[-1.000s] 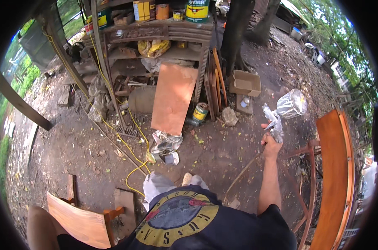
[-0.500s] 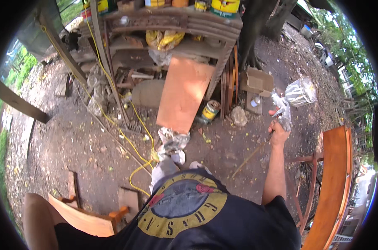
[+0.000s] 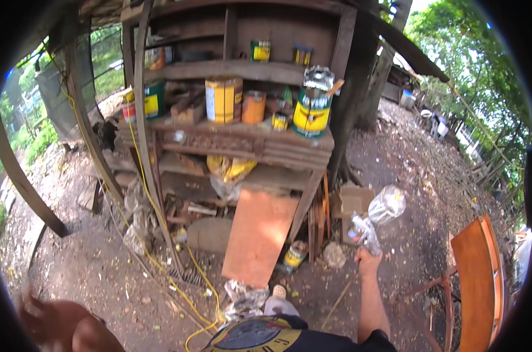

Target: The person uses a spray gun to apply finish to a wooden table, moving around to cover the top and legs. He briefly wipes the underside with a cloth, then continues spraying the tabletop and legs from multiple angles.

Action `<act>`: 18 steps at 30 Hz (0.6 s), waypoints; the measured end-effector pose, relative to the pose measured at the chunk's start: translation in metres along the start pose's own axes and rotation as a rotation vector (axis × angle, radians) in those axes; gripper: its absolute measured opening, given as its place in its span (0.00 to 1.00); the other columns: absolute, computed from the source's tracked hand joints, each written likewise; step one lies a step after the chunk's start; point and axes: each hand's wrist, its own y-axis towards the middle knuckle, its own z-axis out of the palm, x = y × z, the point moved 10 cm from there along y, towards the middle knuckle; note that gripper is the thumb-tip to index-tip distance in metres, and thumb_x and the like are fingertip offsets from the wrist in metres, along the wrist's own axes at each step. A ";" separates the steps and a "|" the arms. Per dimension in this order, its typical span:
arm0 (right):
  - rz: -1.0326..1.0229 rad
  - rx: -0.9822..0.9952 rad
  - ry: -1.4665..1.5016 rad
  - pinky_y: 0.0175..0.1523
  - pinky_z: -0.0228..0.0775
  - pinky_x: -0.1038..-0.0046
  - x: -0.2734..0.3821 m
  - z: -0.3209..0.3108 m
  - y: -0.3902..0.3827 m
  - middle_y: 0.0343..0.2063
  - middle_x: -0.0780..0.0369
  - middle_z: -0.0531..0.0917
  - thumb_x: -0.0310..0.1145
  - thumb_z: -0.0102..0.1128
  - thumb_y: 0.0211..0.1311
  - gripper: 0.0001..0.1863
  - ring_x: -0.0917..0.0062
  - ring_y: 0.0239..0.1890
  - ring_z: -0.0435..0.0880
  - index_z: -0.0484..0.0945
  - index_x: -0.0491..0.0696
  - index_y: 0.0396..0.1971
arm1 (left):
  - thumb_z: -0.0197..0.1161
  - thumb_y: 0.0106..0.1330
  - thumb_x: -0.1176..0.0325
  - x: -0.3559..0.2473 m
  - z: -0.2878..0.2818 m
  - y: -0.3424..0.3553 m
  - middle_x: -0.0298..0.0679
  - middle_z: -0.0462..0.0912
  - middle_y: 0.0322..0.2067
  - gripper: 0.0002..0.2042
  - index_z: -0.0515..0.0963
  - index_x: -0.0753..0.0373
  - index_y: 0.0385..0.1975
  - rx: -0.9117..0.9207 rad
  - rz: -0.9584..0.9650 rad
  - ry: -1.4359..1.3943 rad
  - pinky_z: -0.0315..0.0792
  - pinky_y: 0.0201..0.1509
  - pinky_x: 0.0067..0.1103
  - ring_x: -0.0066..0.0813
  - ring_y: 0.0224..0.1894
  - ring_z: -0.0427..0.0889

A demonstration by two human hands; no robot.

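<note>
My right hand (image 3: 368, 259), on an outstretched arm, is closed around the handle of a silver spray gun (image 3: 367, 233). A clear, whitish-smeared cup (image 3: 388, 204) sits on the gun, tilted up and to the right. Beyond the gun is an open cardboard box (image 3: 355, 199) on the ground. At the lower left edge my left arm is bent, and my left hand (image 3: 31, 308) is smeared by motion, so its fingers cannot be made out. A flat reddish-brown wooden panel (image 3: 260, 234) leans against the shelf, left of the spray gun.
A weathered wooden shelf (image 3: 201, 136) holds several paint cans, including a green-and-yellow can (image 3: 312, 111). A yellow hose or cord (image 3: 198, 276) runs over the dirt near my feet. Another can (image 3: 295, 255) stands beside the panel. An orange-brown wooden piece (image 3: 477, 281) stands at right, near a tree trunk (image 3: 351, 100).
The view has tilted up, bringing the upper shelf and its cans into sight. My left hand has come into view at the lower left. My right hand still grips the spray gun.
</note>
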 end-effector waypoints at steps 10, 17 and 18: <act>0.001 -0.064 0.084 0.20 0.64 0.80 -0.001 0.003 0.084 0.33 0.59 0.88 0.21 0.52 0.50 0.15 0.85 0.14 0.73 0.83 0.39 0.37 | 0.67 0.63 0.66 0.038 0.265 -0.192 0.55 0.72 0.58 0.12 0.76 0.66 0.39 0.630 -0.687 -0.260 0.72 0.57 0.34 0.46 0.54 0.76; 0.052 -0.089 0.038 0.16 0.64 0.78 -0.044 -0.030 0.181 0.21 0.60 0.83 0.21 0.50 0.48 0.16 0.82 0.11 0.72 0.83 0.35 0.36 | 0.69 0.56 0.70 0.040 0.459 -0.172 0.52 0.75 0.55 0.12 0.81 0.61 0.40 0.757 -0.490 -0.302 0.74 0.58 0.38 0.51 0.55 0.77; 0.050 -0.094 0.039 0.16 0.64 0.78 -0.045 -0.037 0.192 0.21 0.60 0.83 0.21 0.50 0.48 0.16 0.82 0.11 0.72 0.83 0.35 0.36 | 0.69 0.57 0.70 0.048 0.495 -0.155 0.51 0.77 0.53 0.11 0.81 0.61 0.39 0.737 -0.499 -0.320 0.73 0.58 0.38 0.51 0.56 0.77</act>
